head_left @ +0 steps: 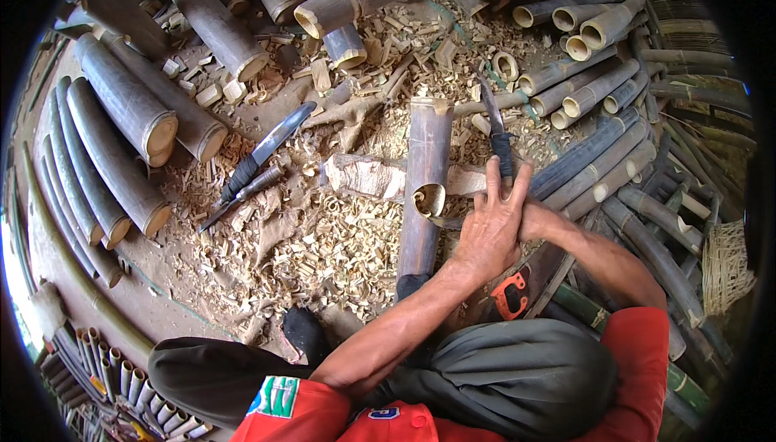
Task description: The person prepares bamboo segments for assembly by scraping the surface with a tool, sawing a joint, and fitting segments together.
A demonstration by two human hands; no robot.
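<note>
My left hand (pixel 490 232) reaches in from the lower left, its fingers stretched and spread. My right hand (pixel 532 222) meets it from the right; its fingers are mostly hidden behind the left. Just beyond the fingertips lies a knife (pixel 501 149) with a black-wrapped handle, blade pointing away. Whether the fingers touch its handle I cannot tell. Left of my hands, a bamboo tube (pixel 427 139) rests across a pale, rough wooden block (pixel 365 178). A curled strip (pixel 429 198) sits against the tube, with a thin greyish edge running from it toward my left hand.
Wood shavings (pixel 323 232) cover the ground. Another dark-handled knife (pixel 271 143) lies at left beside a second tool. Bamboo tubes (pixel 113 159) lie at left, and more bamboo (pixel 598 86) is stacked at right. An orange saw handle (pixel 509 296) is close to my knee.
</note>
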